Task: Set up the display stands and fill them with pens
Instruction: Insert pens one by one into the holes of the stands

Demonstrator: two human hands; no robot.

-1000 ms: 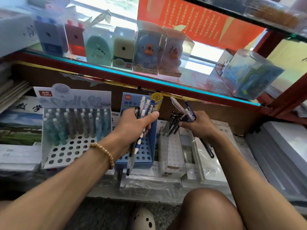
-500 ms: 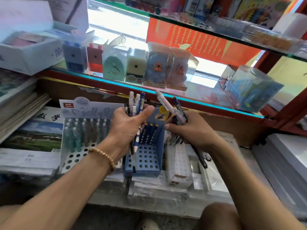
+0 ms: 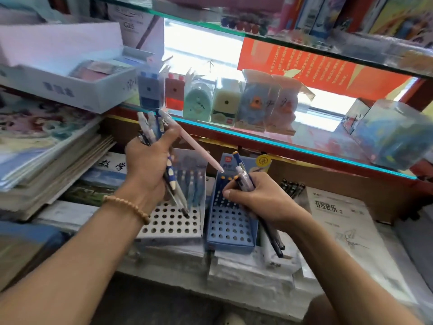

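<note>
My left hand [image 3: 146, 170] grips a bundle of pens [image 3: 164, 146], and one pale pink pen [image 3: 199, 150] sticks out of it toward the right. My right hand [image 3: 260, 200] holds a few dark blue pens [image 3: 243, 177] over the blue display stand [image 3: 230, 233], which has rows of holes and some pens at its back. A white display stand [image 3: 171, 222] sits to its left, with pens filling its back rows. Black pens [image 3: 293, 186] stand in a third holder behind my right hand.
A glass shelf edge [image 3: 281, 146] runs just above the stands, carrying boxed pencil sharpeners [image 3: 199, 102]. Stacked books [image 3: 46, 148] lie at the left, and a wrapped paper pack [image 3: 339, 221] at the right. An open white box [image 3: 70, 80] sits upper left.
The view tilted upward. My left hand rose and shifted left over the white stand; a pink pen now points out from it. My right hand dropped onto the blue stand.
</note>
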